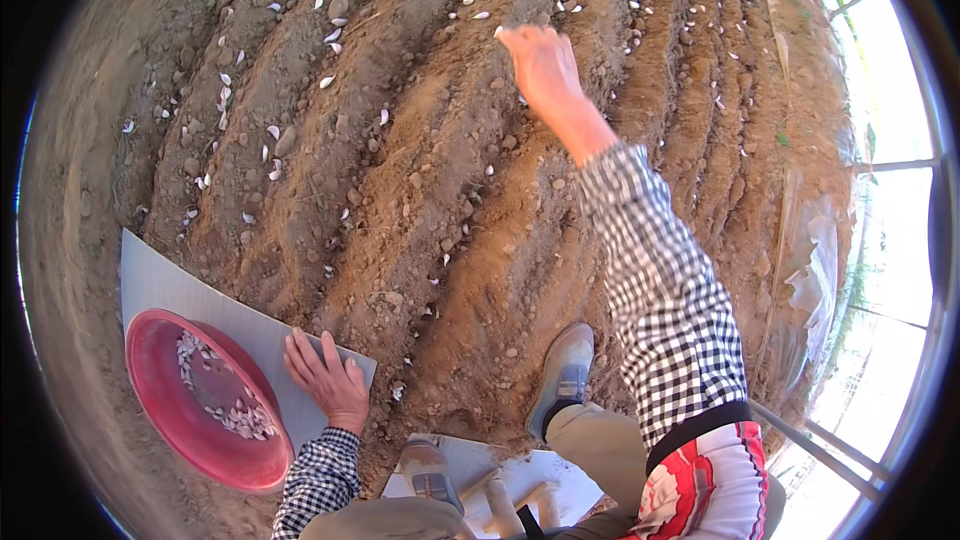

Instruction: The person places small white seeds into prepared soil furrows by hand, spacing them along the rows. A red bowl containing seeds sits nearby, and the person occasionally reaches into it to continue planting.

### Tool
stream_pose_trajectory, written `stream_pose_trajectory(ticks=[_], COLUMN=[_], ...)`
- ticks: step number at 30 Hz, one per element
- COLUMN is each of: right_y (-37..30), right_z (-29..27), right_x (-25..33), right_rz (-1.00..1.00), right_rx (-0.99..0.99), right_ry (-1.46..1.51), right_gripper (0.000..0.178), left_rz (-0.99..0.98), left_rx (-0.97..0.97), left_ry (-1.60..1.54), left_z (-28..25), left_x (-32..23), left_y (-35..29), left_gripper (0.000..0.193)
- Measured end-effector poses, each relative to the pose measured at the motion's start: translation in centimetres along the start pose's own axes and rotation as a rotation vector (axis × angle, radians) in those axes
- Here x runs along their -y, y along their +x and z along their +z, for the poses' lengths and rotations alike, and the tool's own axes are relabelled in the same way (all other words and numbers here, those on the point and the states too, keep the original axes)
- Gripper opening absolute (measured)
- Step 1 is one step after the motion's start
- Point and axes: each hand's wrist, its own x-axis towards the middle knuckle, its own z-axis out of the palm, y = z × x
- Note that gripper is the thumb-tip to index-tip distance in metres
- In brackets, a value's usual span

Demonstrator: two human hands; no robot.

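Note:
My right hand (547, 68) reaches far out over the soil rows, its fingers closed in a pinch. A small white garlic clove (499, 32) shows at its fingertips. My left hand (330, 378) lies flat and holds nothing, its fingers a little apart on the near right end of a grey board (270, 320). On that board, left of the hand, stands a red basin (150, 380), tilted slightly, with loose garlic cloves (245, 420) in its bottom. More cloves (274, 132) are scattered along the furrows.
Ridged brown soil (400, 190) with clods and stones stretches away. My shoe (567, 365) stands on the soil; the other shoe (428, 470) is by a pale board (575, 470) with wooden pieces (500, 502). At the right are plastic sheeting (815, 280) and metal poles (820, 455).

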Motion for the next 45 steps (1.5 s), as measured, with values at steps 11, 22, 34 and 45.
stream_pose_trajectory(ticks=[11,22,34,45], right_y=[-1.1,-0.4,-9.3,-5.8], right_z=[0.1,1.2,-2.6,-2.5], right_x=[-3.0,-1.7,1.3,3.5], right_rz=[0.090,0.051,-0.029,0.004], right_rx=[0.134,0.281,0.253,0.631], right_ry=[0.334,0.055,0.383,-0.140], right_gripper=[0.018,0.016,0.011,0.009], left_rz=[0.033,0.043,0.029,0.023], left_rx=[-0.003,-0.007,0.003,-0.010], left_ry=[0.006,0.018,0.023,0.005], left_z=[0.3,0.1,0.1,0.1], left_x=[0.3,0.0,0.2,0.4], left_y=[-0.1,0.3,0.0,-0.3], left_gripper=[0.064,0.064,0.063,0.061])
